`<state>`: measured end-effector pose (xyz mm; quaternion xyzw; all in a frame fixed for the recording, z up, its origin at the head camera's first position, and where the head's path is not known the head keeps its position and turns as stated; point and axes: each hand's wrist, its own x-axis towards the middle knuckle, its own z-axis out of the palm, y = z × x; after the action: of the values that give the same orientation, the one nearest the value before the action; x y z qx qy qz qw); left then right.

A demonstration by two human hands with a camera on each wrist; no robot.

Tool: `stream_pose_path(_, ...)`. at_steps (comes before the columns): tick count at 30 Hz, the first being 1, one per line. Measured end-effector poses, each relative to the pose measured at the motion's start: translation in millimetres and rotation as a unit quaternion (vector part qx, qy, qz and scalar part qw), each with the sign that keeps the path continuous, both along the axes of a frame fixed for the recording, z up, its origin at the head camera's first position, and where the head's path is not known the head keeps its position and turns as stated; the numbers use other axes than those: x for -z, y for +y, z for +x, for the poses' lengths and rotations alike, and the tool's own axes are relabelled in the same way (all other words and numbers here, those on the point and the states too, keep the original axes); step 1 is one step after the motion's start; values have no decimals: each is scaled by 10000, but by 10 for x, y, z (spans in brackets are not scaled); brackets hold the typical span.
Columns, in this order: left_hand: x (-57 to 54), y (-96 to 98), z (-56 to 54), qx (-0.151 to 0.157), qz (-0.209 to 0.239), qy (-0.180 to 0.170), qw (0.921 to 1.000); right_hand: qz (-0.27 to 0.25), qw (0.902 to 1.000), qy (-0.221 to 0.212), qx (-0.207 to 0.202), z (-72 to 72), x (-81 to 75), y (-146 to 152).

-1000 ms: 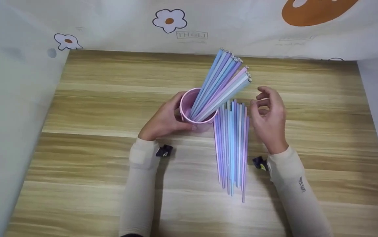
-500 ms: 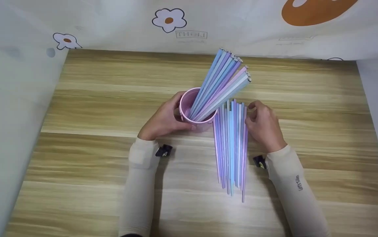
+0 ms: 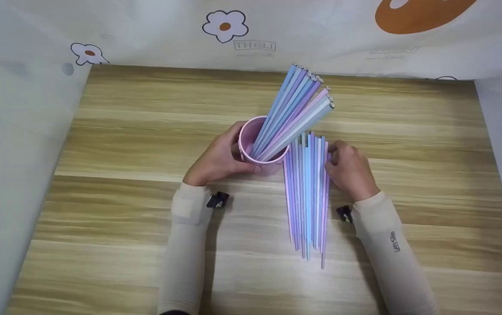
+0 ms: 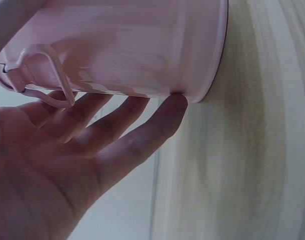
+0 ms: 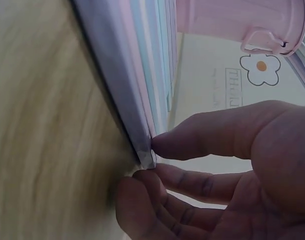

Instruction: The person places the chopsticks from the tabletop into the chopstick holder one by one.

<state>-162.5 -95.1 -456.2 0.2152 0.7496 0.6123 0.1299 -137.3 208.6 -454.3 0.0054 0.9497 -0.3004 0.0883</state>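
A pink bucket (image 3: pixel 251 127) stands on the table with several pastel chopsticks (image 3: pixel 292 109) leaning out of it to the upper right. My left hand (image 3: pixel 216 157) holds the bucket's near left side between thumb and fingers. The left wrist view shows its fingertips (image 4: pixel 175 107) against the bucket wall, beside a small wire handle (image 4: pixel 55 65). Right of the bucket lies a row of loose chopsticks (image 3: pixel 308 192), thin ends toward me. At the row's right edge, my right hand (image 3: pixel 351 168) pinches the thick end of a purple chopstick (image 5: pixel 112 65) between thumb and fingers.
The wood-grain table (image 3: pixel 137 140) runs back to a pale cloth (image 3: pixel 155 30) printed with flowers. Pale panels also border it at both sides. A small black device (image 3: pixel 219 200) sits at the left wrist, another black device (image 3: pixel 345 214) at the right.
From above the right of the row, my right hand has come down and left to the end of the rightmost chopstick. My left hand and the bucket have stayed in place.
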Motion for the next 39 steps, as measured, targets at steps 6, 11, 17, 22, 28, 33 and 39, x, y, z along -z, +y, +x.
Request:
stream_pose_path(6,-1,4,-2,15,8,59,10000,98,9998,122,114,8,20,14)
stream_pose_path(11,-7,-1,3,18,-25,46,10000,74,9996,278,38,4,16,22)
stream_pose_path(17,-12,2,6,-17,-105,44,9999,-267,9973,680,103,-1,-108,26)
stream_pose_path(22,-15,8,4,-14,-84,40,10000,-607,9885,1362,271,30,-288,34)
stream_pose_path(28,-13,20,4,17,-12,43,10000,-1290,9644,2219,640,130,-513,23)
stream_pose_path(33,-9,17,1,12,-49,125,9999,-2383,9112,3238,899,191,-661,-18)
stream_pose_path(39,-17,3,6,1,-73,183,9998,-3631,8452,3755,1128,194,-786,-74)
